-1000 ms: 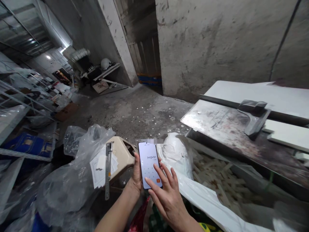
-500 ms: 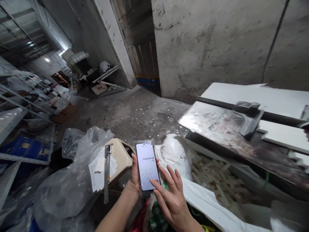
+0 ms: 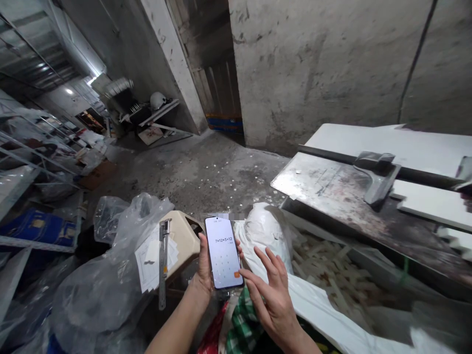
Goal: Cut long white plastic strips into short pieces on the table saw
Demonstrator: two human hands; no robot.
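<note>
A phone (image 3: 223, 253) shows a calculator screen reading 7×12×3+12, with an orange key at the lower right. My left hand (image 3: 205, 270) grips it from the left side and beneath, its fingertips showing at the right edge. Over the screen's lower right corner, my right hand (image 3: 271, 290) has its index fingertip beside the orange key, the other fingers spread and holding nothing. To the left, a metal caliper (image 3: 163, 265) lies on papers (image 3: 142, 268) on a beige stool (image 3: 186, 236).
Clear plastic bags (image 3: 92, 295) fill the lower left near a metal rack (image 3: 37, 243). On the right stands a metal-topped machine table (image 3: 320, 182) with white boards, above a bin of cut off-white pieces (image 3: 339, 280). A white sack (image 3: 263, 231) sits beyond the phone.
My right index finger has moved right, from the lower middle of the screen to the orange key, which now shows more fully. The phone sits slightly further left in view.
</note>
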